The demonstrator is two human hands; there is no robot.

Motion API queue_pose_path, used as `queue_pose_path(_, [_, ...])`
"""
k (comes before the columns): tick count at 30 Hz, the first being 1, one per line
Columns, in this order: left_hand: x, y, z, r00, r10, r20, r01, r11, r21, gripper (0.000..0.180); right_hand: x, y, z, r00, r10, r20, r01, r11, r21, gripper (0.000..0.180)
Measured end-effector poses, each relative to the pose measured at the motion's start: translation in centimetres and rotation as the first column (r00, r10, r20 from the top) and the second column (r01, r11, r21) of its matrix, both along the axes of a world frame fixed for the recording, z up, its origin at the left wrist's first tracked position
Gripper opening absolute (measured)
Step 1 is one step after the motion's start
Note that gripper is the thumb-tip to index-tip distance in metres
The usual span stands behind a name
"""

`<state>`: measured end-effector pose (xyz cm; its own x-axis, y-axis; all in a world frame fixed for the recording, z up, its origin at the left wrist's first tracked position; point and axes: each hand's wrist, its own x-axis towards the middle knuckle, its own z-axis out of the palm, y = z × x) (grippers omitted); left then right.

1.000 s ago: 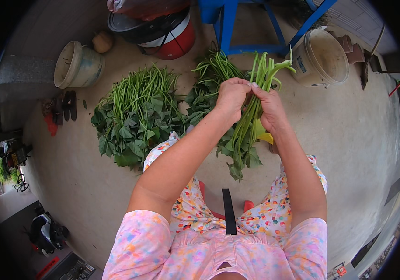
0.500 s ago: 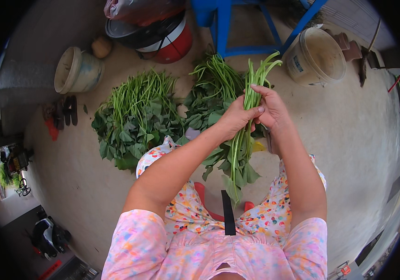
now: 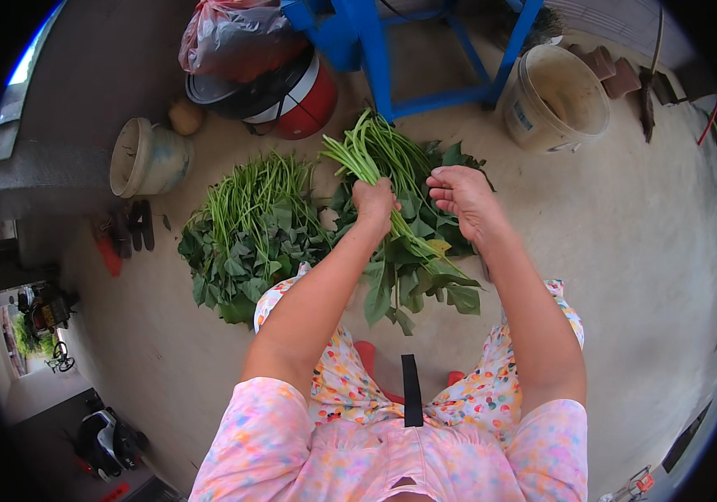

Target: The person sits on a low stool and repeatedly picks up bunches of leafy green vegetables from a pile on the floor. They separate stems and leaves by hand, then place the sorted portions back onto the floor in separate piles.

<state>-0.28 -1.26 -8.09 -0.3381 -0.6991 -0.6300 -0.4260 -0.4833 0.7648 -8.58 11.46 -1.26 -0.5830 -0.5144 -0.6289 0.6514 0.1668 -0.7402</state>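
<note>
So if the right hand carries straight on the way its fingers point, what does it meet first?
Most likely the bunch of leafy greens held in the left hand; the right hand is open, fingers aimed left toward it, though depth is unclear.

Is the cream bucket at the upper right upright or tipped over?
Upright. The cream bucket stands on the concrete floor with its round mouth facing up, inner wall visible; contents cannot tell.

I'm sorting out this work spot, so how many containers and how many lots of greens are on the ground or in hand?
Buckets: 2
Piles of leafy greens on the floor: 2
Bunch of greens in the left hand: 1
Total: 5
</note>
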Motion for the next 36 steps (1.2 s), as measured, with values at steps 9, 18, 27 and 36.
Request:
queue_pose_path(9, [-4.0, -2.9, -5.6, 0.941, -0.050, 0.333, 0.170, 0.924, -0.342, 0.038, -0.9, 0.2, 1.6, 0.998, -0.041, 0.051, 0.045, 0.996, -0.083, 0.013])
queue_pose_path(18, [-3.4, -6.1, -7.8, 0.298, -0.848, 0.438, 0.954, 0.285, -0.098, 0.038, -1.4, -0.3, 2.7, 0.993, -0.068, 0.096, 0.081, 0.987, -0.137, 0.013])
queue_pose_path(27, [5.2, -12.5, 1.2, 0.424, -0.799, 0.426, 0.895, 0.440, -0.064, 0.040, -0.8, -1.5, 3.9, 0.989, -0.105, 0.105, 0.118, 0.985, -0.124, 0.013])
queue_pose_path(36, [23.6, -16.1, -5.8, 0.747, -0.095, 0.658, 0.490, 0.748, -0.448, 0.024, 0.8, -3.4, 2.9, 0.995, 0.020, 0.099, -0.013, 0.998, -0.068, 0.013])
